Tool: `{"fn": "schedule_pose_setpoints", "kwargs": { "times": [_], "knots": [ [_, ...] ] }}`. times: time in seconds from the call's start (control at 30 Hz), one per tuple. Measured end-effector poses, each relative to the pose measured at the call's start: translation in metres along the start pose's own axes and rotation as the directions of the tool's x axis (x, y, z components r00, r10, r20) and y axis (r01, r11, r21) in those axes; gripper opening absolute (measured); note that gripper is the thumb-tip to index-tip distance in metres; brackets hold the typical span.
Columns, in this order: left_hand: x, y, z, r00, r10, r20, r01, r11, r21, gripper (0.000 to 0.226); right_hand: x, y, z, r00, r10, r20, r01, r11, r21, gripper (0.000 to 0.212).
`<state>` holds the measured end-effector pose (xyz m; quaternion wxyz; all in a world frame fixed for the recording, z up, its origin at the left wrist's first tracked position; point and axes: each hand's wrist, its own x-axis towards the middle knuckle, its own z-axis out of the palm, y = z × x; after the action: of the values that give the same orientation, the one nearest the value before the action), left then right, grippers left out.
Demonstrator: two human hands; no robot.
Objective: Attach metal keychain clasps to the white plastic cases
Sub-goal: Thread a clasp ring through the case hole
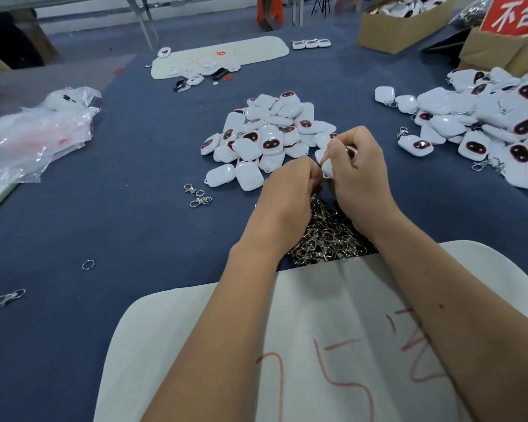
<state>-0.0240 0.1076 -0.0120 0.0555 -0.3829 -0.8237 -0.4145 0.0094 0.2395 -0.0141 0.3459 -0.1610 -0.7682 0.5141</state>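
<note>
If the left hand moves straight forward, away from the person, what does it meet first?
Probably the middle pile of white cases just beyond the left hand; depth is unclear.

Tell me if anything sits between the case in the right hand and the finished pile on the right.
Nothing visible does. The right hand grips the case above the clasp heap; between it and the finished pile lies only bare blue tabletop.

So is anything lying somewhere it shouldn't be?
Yes. A few metal clasps and a loose ring lie scattered on the blue table, away from the clasp pile under the hands.
</note>
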Motion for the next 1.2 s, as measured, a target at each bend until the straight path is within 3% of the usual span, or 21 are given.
{"fn": "schedule_pose_setpoints", "kwargs": {
  "times": [0.6, 0.73, 0.83, 0.93, 1.2],
  "knots": [
    [-0.002, 0.008, 0.003, 0.999, -0.021, -0.043, 0.024, 0.997, 0.071, 0.023, -0.007, -0.007, 0.001, 0.999, -0.038, 0.035, 0.039, 0.999, -0.03, 0.013],
    [-0.001, 0.005, 0.002, 0.993, -0.069, -0.093, 0.062, 0.995, -0.079, 0.015, -0.005, -0.006, 0.0, 1.0, 0.024, 0.016, -0.024, 0.999, 0.034, 0.001],
    [-0.002, 0.001, 0.003, 0.975, -0.133, -0.18, 0.089, 0.968, -0.235, 0.014, -0.006, -0.006, 0.001, 0.995, 0.09, 0.044, -0.095, 0.985, 0.146, 0.011],
    [0.0, 0.0, 0.005, 0.95, -0.21, -0.232, 0.126, 0.936, -0.329, 0.01, -0.006, -0.006, 0.003, 0.997, 0.063, 0.036, -0.068, 0.986, 0.152, 0.013],
    [0.004, -0.004, 0.003, 0.938, -0.265, -0.222, 0.146, 0.885, -0.442, 0.013, -0.005, -0.006, 0.008, 0.993, 0.115, 0.028, -0.118, 0.965, 0.233, 0.01]
  ]
}}
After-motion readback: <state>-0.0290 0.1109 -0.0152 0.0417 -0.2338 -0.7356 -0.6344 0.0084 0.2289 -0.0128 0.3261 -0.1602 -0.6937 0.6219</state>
